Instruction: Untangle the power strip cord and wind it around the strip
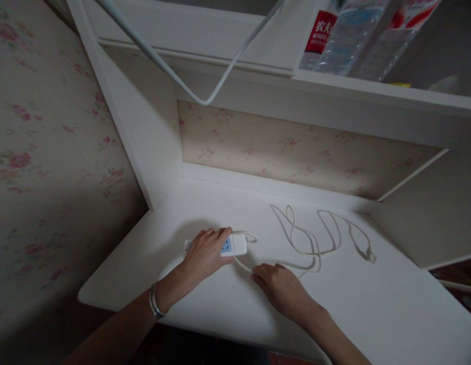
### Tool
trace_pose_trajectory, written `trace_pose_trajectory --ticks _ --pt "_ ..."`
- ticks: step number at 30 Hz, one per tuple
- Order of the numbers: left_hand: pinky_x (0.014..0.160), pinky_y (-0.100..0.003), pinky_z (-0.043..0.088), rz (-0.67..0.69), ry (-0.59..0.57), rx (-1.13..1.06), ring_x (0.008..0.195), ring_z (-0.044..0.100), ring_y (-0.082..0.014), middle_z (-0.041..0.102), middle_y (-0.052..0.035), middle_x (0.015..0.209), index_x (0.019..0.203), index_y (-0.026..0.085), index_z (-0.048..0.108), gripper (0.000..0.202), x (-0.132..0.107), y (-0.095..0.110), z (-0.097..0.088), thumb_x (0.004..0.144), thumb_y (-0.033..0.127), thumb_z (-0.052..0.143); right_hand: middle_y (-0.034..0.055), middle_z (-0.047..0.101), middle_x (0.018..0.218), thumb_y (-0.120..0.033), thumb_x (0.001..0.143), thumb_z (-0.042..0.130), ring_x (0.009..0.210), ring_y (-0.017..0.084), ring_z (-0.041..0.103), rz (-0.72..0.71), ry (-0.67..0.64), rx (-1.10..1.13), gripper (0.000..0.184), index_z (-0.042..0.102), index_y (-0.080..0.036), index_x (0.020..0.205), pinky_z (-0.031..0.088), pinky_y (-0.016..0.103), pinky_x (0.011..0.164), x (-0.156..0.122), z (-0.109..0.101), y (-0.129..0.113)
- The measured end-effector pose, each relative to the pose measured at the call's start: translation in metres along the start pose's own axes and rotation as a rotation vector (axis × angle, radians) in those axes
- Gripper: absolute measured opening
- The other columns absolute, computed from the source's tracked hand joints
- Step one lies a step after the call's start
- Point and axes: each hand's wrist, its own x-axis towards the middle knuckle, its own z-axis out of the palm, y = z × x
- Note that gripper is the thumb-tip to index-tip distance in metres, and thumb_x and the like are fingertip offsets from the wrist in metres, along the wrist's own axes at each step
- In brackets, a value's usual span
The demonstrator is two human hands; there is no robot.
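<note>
My left hand (207, 247) is closed over a white power strip (240, 245) with blue socket faces, its fingers wrapped round the body just above the desk. From the strip's right end a white cord (245, 267) loops behind and under it. My right hand (279, 289) pinches this cord a short way to the right of the strip. Beyond the right hand, the cord lies in loose loops across the desktop, ending in a plug (369, 255) at the far right.
The white desk (372, 299) meets a flower-patterned wall (258, 144) at the back, with a side panel at left. Overhead, a shelf (372, 86) holds plastic bottles (349, 38). A bent white cable or tube (203, 100) hangs down in front of the shelf.
</note>
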Motion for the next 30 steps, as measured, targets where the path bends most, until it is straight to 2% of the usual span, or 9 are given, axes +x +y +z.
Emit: trace_pose_trajectory --ticks 3,8,11,14,17,20,25,27,30 --pt "0.079 -0.036 0.043 0.060 -0.058 0.016 0.094 0.060 -0.0260 0.066 -0.0043 0.102 0.113 0.023 0.047 0.058 0.001 0.002 0.006 0.068 0.044 0.076 0.0034 0.067 0.079 -0.030 0.097 0.041 0.067 0.018 0.063 -0.021 -0.003 -0.026 0.026 0.061 -0.020 0.083 0.034 0.028 0.059 -0.009 -0.019 0.002" --pt "0.083 -0.038 0.042 0.176 -0.072 0.040 0.098 0.059 -0.0264 0.065 -0.0056 0.106 0.115 0.020 0.047 0.055 0.001 0.023 0.014 0.071 0.041 0.074 0.0051 0.067 0.074 -0.039 0.096 0.043 0.066 0.017 0.061 -0.210 0.000 -0.043 0.035 0.063 -0.018 0.077 0.034 0.030 0.064 -0.006 -0.050 -0.003" --pt "0.084 -0.038 0.041 0.301 -0.087 0.042 0.096 0.059 -0.0248 0.066 -0.0050 0.102 0.113 0.019 0.049 0.043 -0.002 0.039 0.014 0.078 0.035 0.068 0.0040 0.067 0.074 -0.051 0.088 0.053 0.069 0.016 0.060 -0.302 -0.001 0.125 0.036 0.066 -0.019 0.080 0.036 0.030 0.070 0.008 -0.067 0.007" --pt "0.084 -0.038 0.041 0.452 -0.117 0.031 0.094 0.059 -0.0232 0.066 -0.0037 0.097 0.105 0.020 0.053 0.032 -0.008 0.051 0.008 0.079 0.033 0.066 0.0004 0.064 0.068 -0.059 0.073 0.067 0.066 0.013 0.056 -0.234 -0.080 0.475 0.041 0.067 -0.018 0.074 0.036 0.027 0.066 0.025 -0.072 0.030" --pt "0.083 -0.037 0.042 0.546 -0.106 0.013 0.094 0.058 -0.0233 0.065 -0.0055 0.101 0.108 0.018 0.053 0.038 -0.016 0.057 0.000 0.078 0.036 0.066 -0.0039 0.053 0.057 -0.060 0.064 0.073 0.054 0.009 0.044 -0.074 -0.200 0.898 0.047 0.060 -0.015 0.065 0.031 0.023 0.053 0.038 -0.058 0.053" --pt "0.082 -0.038 0.043 0.532 -0.058 -0.017 0.092 0.058 -0.0234 0.064 -0.0059 0.102 0.112 0.016 0.050 0.044 -0.021 0.058 -0.007 0.077 0.037 0.066 -0.0064 0.043 0.054 -0.062 0.063 0.072 0.053 0.007 0.034 -0.048 -0.157 1.168 0.050 0.054 -0.015 0.060 0.026 0.022 0.051 0.043 -0.028 0.064" --pt "0.082 -0.038 0.044 0.492 0.007 -0.084 0.090 0.057 -0.0235 0.063 -0.0048 0.099 0.111 0.016 0.049 0.046 -0.023 0.057 -0.011 0.074 0.037 0.068 -0.0064 0.037 0.054 -0.068 0.066 0.065 0.051 0.007 0.029 0.038 0.028 1.404 0.054 0.049 -0.017 0.060 0.021 0.022 0.049 0.042 0.021 0.057" --pt "0.084 -0.038 0.045 0.445 0.029 -0.108 0.092 0.056 -0.0238 0.062 -0.0051 0.100 0.108 0.017 0.049 0.042 -0.023 0.057 -0.013 0.074 0.034 0.068 -0.0060 0.038 0.053 -0.072 0.065 0.062 0.049 0.008 0.028 0.115 0.044 1.482 0.056 0.048 -0.018 0.061 0.022 0.022 0.047 0.040 0.031 0.050" --pt "0.086 -0.039 0.045 0.373 0.040 -0.091 0.095 0.056 -0.0248 0.061 -0.0054 0.102 0.108 0.018 0.049 0.041 -0.020 0.057 -0.016 0.073 0.030 0.068 -0.0035 0.042 0.057 -0.070 0.067 0.061 0.052 0.010 0.035 0.127 0.136 1.484 0.054 0.046 -0.019 0.060 0.029 0.024 0.049 0.035 0.036 0.041"
